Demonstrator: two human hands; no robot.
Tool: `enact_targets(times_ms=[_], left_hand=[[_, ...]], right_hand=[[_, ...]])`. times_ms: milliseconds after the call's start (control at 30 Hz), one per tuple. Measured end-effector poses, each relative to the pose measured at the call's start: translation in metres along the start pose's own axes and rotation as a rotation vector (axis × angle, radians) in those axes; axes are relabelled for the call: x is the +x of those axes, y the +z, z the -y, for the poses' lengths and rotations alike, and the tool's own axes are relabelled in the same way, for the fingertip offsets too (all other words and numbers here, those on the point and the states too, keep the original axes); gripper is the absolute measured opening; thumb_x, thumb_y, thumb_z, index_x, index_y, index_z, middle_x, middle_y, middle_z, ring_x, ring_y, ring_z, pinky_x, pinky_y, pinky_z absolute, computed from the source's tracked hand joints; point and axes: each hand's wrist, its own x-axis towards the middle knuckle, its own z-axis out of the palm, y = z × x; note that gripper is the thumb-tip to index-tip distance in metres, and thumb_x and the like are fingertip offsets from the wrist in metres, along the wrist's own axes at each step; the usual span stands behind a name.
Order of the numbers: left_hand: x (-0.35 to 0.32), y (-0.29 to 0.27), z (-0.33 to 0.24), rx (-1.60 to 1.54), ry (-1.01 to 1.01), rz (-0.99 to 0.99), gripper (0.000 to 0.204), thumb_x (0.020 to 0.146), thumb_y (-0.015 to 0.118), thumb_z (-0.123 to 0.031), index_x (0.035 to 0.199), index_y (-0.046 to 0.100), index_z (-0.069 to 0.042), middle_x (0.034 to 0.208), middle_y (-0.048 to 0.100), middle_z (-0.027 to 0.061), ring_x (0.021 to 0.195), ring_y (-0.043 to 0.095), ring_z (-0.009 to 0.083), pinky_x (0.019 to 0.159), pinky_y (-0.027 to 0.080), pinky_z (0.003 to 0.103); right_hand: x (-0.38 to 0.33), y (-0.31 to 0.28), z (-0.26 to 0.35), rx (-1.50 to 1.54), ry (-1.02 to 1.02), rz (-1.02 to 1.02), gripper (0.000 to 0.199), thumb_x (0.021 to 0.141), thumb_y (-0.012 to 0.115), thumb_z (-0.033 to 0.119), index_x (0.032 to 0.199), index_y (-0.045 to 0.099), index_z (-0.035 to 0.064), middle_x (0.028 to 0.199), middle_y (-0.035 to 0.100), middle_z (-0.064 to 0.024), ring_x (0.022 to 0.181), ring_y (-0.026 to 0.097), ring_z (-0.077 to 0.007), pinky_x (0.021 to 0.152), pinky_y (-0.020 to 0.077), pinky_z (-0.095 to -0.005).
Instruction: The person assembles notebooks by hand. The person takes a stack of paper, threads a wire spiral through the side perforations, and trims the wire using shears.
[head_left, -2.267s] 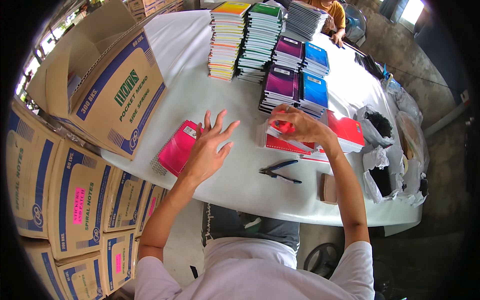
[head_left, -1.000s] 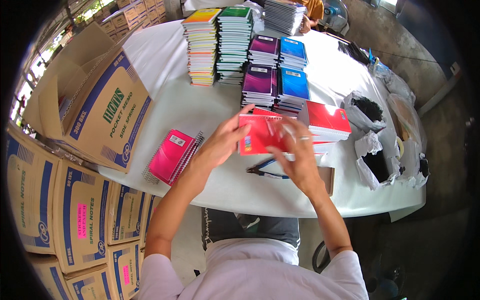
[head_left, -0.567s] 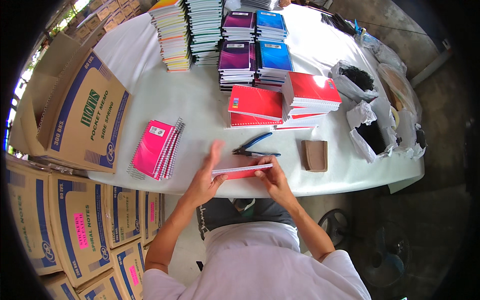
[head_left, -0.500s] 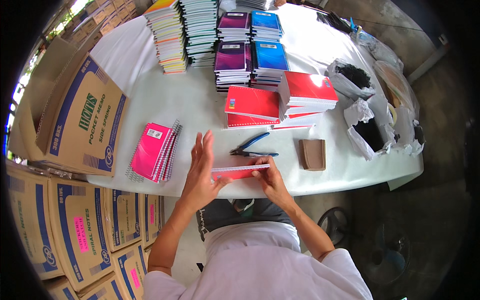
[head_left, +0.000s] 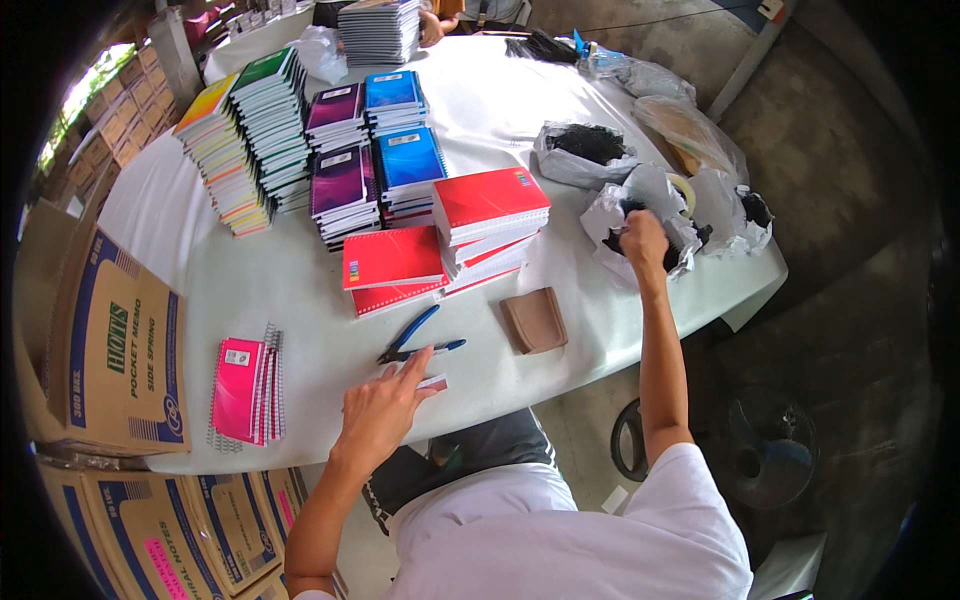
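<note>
My left hand [head_left: 385, 410] is at the table's near edge, closed on a small red notebook [head_left: 433, 384] that it mostly hides; only one end shows past the fingers. Just beyond lie blue-handled cutting pliers [head_left: 413, 343]. My right hand [head_left: 645, 238] reaches into a crumpled white bag [head_left: 608, 213] of black coils at the right. Its fingers are bent together and partly hidden, so whatever they pinch does not show. Left of my left hand sits a small pile of pink spiral notebooks [head_left: 240, 388].
Stacks of red notebooks [head_left: 395, 258], blue ones [head_left: 410, 155] and purple ones [head_left: 342, 180] fill the middle. A brown tray-like block [head_left: 534, 321] lies nearer. Another bag of black coils [head_left: 560, 165] stands behind. An open carton [head_left: 125, 340] is at left; another person's hand [head_left: 432, 28] shows far back.
My right hand has let go of the red notebook and moved right into the bag of coils. My left hand keeps the notebook. The view has turned to the right.
</note>
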Motion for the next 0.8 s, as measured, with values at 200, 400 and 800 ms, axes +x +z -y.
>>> enact_targets(times_ms=[200, 400, 800], left_hand=[[-0.008, 0.011, 0.009, 0.047, 0.076, -0.134, 0.053, 0.093, 0.062, -0.032, 0.139, 0.050, -0.010, 0.112, 0.069, 0.0124, 0.080, 0.070, 0.0326, 0.061, 0.055, 0.045], [-0.007, 0.010, 0.009, 0.055, 0.068, -0.096, 0.054, 0.094, 0.062, -0.031, 0.141, 0.048, -0.009, 0.120, 0.067, 0.0097, 0.079, 0.070, 0.0313, 0.061, 0.056, 0.043], [-0.004, 0.006, 0.007, 0.083, 0.019, -0.051, 0.058, 0.095, 0.059, -0.036, 0.145, 0.042, -0.011, 0.132, 0.062, 0.0090, 0.105, 0.067, 0.0351, 0.068, 0.057, 0.045]], right_hand=[[-0.016, 0.048, -0.001, -0.059, -0.187, 0.061, 0.024, 0.082, 0.060, 0.012, 0.103, 0.065, 0.0035, 0.111, 0.062, -0.0201, 0.096, 0.062, -0.0404, 0.078, 0.0540, -0.0495], [0.001, 0.035, -0.014, -0.015, -0.271, 0.157, 0.016, 0.081, 0.061, 0.009, 0.095, 0.067, 0.0047, 0.096, 0.067, -0.0200, 0.086, 0.067, -0.0404, 0.074, 0.0550, -0.0499], [0.027, 0.003, -0.040, 0.083, -0.234, 0.030, 0.011, 0.086, 0.054, 0.004, 0.093, 0.062, 0.0000, 0.104, 0.066, -0.0226, 0.094, 0.065, -0.0434, 0.080, 0.0515, -0.0509]])
